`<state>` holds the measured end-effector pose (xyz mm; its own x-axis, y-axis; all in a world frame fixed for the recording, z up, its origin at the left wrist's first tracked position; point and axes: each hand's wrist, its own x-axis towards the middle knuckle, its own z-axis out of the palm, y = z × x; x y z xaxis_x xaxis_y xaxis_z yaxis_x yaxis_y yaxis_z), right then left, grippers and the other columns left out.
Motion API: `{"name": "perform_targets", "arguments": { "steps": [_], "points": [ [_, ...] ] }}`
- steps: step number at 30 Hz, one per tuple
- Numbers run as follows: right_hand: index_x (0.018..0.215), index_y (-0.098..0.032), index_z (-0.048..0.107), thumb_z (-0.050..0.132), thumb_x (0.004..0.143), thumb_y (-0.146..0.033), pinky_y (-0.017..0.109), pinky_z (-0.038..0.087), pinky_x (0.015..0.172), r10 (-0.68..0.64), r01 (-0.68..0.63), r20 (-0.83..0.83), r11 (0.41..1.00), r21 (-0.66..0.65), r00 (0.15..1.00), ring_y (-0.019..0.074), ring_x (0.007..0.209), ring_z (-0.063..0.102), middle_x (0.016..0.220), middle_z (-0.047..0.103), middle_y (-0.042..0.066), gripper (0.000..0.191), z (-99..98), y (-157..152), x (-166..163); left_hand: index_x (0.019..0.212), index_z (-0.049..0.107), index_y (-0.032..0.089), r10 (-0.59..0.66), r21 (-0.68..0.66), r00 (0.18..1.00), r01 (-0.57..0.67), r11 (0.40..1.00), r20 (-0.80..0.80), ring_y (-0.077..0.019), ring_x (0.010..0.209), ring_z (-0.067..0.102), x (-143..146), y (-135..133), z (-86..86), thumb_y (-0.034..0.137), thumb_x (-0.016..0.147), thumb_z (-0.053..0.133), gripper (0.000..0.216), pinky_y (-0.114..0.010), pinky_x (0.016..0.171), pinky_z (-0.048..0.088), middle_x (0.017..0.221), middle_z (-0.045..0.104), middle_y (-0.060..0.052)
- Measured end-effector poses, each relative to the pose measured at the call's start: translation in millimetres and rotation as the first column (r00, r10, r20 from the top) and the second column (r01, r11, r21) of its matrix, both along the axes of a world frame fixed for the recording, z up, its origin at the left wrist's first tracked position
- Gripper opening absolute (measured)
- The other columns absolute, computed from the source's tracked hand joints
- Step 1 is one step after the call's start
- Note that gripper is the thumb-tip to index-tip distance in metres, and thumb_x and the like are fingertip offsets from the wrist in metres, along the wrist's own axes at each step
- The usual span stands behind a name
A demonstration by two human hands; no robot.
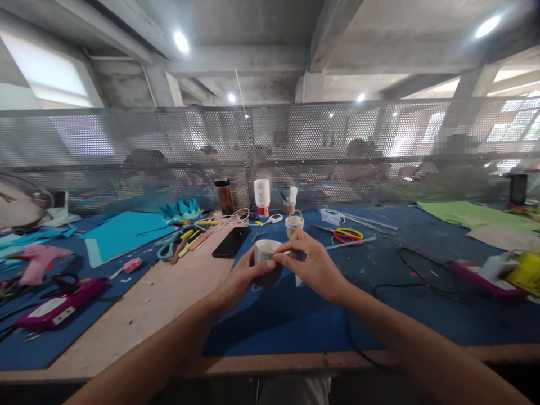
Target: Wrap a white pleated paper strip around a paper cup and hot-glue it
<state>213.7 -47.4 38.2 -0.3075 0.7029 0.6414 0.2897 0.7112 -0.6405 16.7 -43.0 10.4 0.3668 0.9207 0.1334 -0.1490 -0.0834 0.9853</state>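
Near the middle of the work surface, a small paper cup (pixel 264 251) is tilted slightly, its pale inside facing up. My left hand (pixel 242 275) is wrapped round its left side, thumb across the front. My right hand (pixel 310 264) pinches at the cup's right side with thumb and forefinger; a thin whitish piece shows at the fingertips, too small to name. Below that hand a pale strip is partly hidden. Just behind, a paper cup with a looped handle (pixel 294 226) stands upright.
Scissors (pixel 348 235) with red and yellow handles lie at the right, a black phone (pixel 231 242) at the left. Stacked paper cups (pixel 262 198) and a brown bottle (pixel 225 197) stand before the mesh partition (pixel 169 129). Further out are a pink glue gun (pixel 40 260) and a purple power strip (pixel 63 304).
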Motion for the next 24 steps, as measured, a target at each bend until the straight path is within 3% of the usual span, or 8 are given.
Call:
{"name": "perform_targets", "arguments": {
  "steps": [8, 15, 19, 24],
  "points": [
    [0.087, -0.02, 0.072, 0.071, 0.093, -0.024, 0.029, 0.043, 0.071, -0.005, 0.005, 0.011, 1.0, 0.005, 1.0, 0.0147, 0.08, 0.053, 0.085, 0.053, -0.001, 0.007, -1.8, -2.2, -1.0, 0.12, 0.066, 0.02, 0.006, -0.001, 1.0, -0.006, 1.0, 0.0, -0.0226, 0.1, 0.063, 1.2, -1.7, -0.3, 0.04, 0.077, 0.082, 0.051, -0.031, 0.084, 0.048, 0.112, 0.07, -0.007],
    [0.088, -0.022, 0.075, 0.055, 0.103, -0.029, 0.031, 0.045, 0.074, -0.003, 0.003, 0.01, 1.0, 0.0, 1.0, 0.0165, 0.081, 0.054, 0.082, 0.052, 0.001, 0.026, 2.8, -1.4, 0.8, 0.118, 0.066, 0.018, -0.021, -0.038, 0.995, 0.025, 0.999, 0.097, -0.0179, 0.086, 0.061, -0.9, 1.8, -2.5, 0.04, 0.079, 0.08, 0.047, -0.029, 0.075, 0.046, 0.102, 0.069, -0.007],
    [0.096, -0.022, 0.075, 0.062, 0.099, -0.029, 0.032, 0.045, 0.075, -0.013, 0.013, 0.003, 1.0, 0.023, 1.0, 0.0167, 0.081, 0.055, 0.083, 0.053, 0.001, 0.015, 2.7, -0.4, 2.2, 0.12, 0.065, 0.018, -0.032, -0.05, 0.994, 0.038, 0.998, 0.104, -0.0177, 0.086, 0.061, -0.7, 0.3, 0.6, 0.041, 0.081, 0.078, 0.047, -0.029, 0.074, 0.046, 0.103, 0.068, -0.008],
    [0.091, -0.021, 0.072, 0.069, 0.094, -0.022, 0.03, 0.044, 0.072, -0.017, 0.017, 0.015, 1.0, 0.019, 1.0, 0.0146, 0.078, 0.054, 0.085, 0.054, 0.0, 0.004, 1.4, -1.1, 1.3, 0.119, 0.066, 0.018, -0.052, -0.035, 0.992, 0.057, 0.998, 0.114, -0.0187, 0.089, 0.061, 1.0, -1.5, 1.0, 0.039, 0.081, 0.078, 0.045, -0.03, 0.076, 0.046, 0.106, 0.068, -0.009]
  ]
}}
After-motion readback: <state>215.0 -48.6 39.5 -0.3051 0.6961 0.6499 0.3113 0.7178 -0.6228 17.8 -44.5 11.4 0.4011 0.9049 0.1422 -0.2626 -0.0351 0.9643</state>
